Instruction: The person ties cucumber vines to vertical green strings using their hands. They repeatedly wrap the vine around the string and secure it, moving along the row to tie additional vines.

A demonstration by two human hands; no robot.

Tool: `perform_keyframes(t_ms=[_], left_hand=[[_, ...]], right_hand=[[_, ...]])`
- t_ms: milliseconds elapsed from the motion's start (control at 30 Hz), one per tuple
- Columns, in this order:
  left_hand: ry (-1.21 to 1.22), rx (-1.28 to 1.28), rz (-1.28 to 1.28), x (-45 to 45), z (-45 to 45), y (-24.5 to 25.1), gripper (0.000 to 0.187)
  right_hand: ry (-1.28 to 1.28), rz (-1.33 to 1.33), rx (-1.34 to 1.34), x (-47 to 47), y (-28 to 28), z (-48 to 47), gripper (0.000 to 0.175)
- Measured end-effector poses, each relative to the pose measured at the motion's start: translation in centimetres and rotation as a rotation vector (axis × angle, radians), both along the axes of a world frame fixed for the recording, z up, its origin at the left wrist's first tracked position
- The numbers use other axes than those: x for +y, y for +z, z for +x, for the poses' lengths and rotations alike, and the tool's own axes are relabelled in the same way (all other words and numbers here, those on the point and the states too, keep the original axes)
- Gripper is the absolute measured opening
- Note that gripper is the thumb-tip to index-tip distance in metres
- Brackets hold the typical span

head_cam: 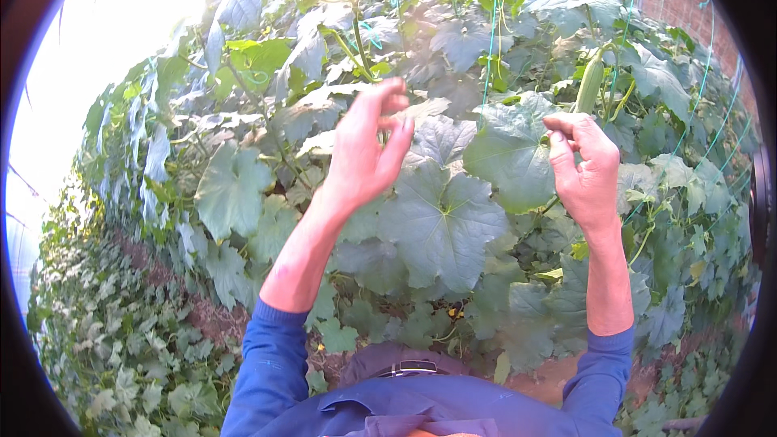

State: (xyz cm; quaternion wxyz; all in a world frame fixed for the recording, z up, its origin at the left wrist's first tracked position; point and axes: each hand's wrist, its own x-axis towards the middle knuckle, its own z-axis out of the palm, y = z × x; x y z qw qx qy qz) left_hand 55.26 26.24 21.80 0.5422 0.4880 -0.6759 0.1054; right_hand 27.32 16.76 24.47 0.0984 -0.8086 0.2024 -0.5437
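My left hand (367, 145) is raised in front of loofah-like vines, its fingers bent and the thumb held apart. Nothing shows in its grasp. Just above its fingertips rises a thick green stem (359, 42). My right hand (586, 164) has thumb and forefinger pinched together at the edge of a broad green leaf (513, 155). Whether the pinch holds the leaf or something thin is too small to tell. Right behind that hand hangs a ribbed green gourd (589, 82), its lower end partly hidden. A large lobed leaf (446, 221) spreads between my forearms.
Teal support strings (490, 42) run up through the foliage, with more strings (707, 79) at the right. A brown wall (674, 3) stands behind. Low leafy plants (139, 340) cover the ground at lower left, beside a strip of bare soil (212, 318).
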Motion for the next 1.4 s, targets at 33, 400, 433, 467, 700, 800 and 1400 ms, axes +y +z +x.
perform_keyframes(t_ms=[33, 400, 433, 467, 700, 800, 1400], left_hand=[[0.048, -0.084, -0.092, -1.4, 0.7, 1.6, 0.046], [0.55, -0.151, -0.334, -6.9, 11.5, 9.7, 0.037], [0.532, -0.135, -0.27, -6.9, 11.9, 9.8, 0.04], [0.573, -0.123, -0.202, -7.1, 12.2, 9.8, 0.033], [0.443, -0.135, -0.263, -7.6, 12.8, 10.7, 0.03], [0.368, -0.144, -0.28, -7.1, 13.3, 10.6, 0.028], [-0.048, 0.108, -0.126, -4.5, 14.5, 10.5, 0.028]], right_hand=[[0.001, 0.011, -0.002, 0.1, 0.2, 0.8, 0.017], [0.022, -0.094, 0.052, -1.8, 1.6, 12.2, 0.017], [0.006, -0.086, 0.048, -2.2, 2.1, 13.3, 0.018], [0.028, -0.052, 0.03, -2.6, 2.8, 14.2, 0.02], [0.058, 0.002, -0.064, -4.8, 9.8, 21.4, 0.032], [0.194, 0.007, -0.042, -5.3, 11.8, 23.8, 0.046], [0.63, 0.148, 0.137, -6.2, 13.6, 27.7, 0.029]])
